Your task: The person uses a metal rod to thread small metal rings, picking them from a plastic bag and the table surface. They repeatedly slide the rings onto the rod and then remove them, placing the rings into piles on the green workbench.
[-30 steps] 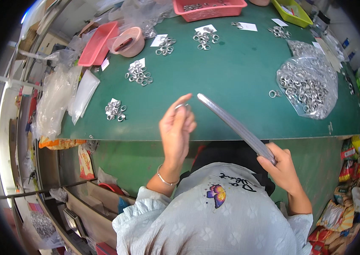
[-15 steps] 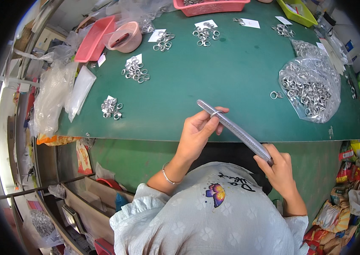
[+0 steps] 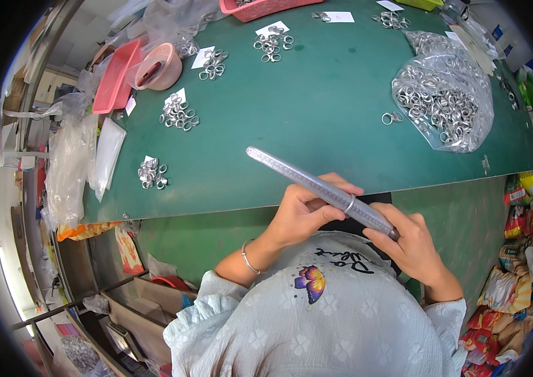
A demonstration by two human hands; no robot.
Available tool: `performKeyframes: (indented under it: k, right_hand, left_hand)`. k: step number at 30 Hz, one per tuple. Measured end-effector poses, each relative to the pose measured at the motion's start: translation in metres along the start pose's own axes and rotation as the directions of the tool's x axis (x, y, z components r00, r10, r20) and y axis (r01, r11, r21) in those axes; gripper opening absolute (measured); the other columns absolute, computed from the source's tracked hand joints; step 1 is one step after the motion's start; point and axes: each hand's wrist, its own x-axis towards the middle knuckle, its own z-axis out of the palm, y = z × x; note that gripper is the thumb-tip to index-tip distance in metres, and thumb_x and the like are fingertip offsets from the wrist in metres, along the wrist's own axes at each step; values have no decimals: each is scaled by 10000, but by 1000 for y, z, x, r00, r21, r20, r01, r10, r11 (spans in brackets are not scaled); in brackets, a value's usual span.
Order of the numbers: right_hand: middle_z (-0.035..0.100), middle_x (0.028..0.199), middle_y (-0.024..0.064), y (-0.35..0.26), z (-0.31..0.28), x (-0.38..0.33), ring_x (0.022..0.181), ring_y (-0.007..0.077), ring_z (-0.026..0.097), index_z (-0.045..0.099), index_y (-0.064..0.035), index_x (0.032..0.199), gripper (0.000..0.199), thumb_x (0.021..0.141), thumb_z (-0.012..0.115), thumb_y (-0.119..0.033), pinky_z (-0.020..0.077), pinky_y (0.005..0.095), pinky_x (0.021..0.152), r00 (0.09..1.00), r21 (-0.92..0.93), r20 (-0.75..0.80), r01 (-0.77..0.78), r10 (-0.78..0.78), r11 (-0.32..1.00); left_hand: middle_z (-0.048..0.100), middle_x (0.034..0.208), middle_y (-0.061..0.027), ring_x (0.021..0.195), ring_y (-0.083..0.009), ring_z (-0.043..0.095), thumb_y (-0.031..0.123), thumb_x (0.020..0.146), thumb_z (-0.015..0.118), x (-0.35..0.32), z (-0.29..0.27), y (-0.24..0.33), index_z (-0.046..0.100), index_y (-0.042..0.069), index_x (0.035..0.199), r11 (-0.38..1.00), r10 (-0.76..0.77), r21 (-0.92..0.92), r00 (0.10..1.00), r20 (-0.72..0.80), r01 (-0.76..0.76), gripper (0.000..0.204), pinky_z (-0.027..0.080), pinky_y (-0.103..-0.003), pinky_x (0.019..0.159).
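A tapered grey ring mandrel (image 3: 298, 176) with fine markings lies slantwise in front of me, its thin end up and to the left over the green table. My right hand (image 3: 412, 244) is closed around its thick end. Around the mandrel, not far from that grip, sits a silver ring (image 3: 350, 203). The fingers of my left hand (image 3: 304, 217) pinch this ring, partly hiding it. Two loose rings (image 3: 391, 118) lie beside a clear plastic bag (image 3: 405, 103) heaped with similar rings at the right.
Small piles of rings (image 3: 179, 113) with white paper slips stand along the left and far parts of the green table (image 3: 266, 113). At the far left are a pink tray (image 3: 108, 94) and a round pink tub (image 3: 167, 72). Plastic bags (image 3: 71, 157) hang over the left edge.
My left hand has slid the ring down the mandrel, from near its thin end toward the thick end by my right hand. The whole view has shifted slightly.
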Motion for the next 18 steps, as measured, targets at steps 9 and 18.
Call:
performKeyframes:
  k: [9, 18]
  right_hand:
    - [557, 646, 155, -10, -6, 2, 506, 292, 559, 554, -11, 1023, 281, 800, 643, -156, 419, 335, 475, 994, 124, 91, -76, 64, 989]
    - [548, 633, 161, -14, -8, 3, 505, 304, 554, 555, -11, 1032, 287, 808, 635, -172, 419, 341, 478, 988, 118, 120, -109, 95, 987]
  left_hand:
    - [589, 1015, -111, 806, -127, 585, 109, 796, 655, 1, 0, -5, 609, -57, 973, 982, -24, -186, 1000, 16, 27, 247, 503, -240, 687]
    - [587, 1013, -131, 779, -148, 602, 42, 786, 642, -1, -1, -3, 610, -65, 957, 984, -30, -177, 999, 25, 34, 204, 522, -252, 672]
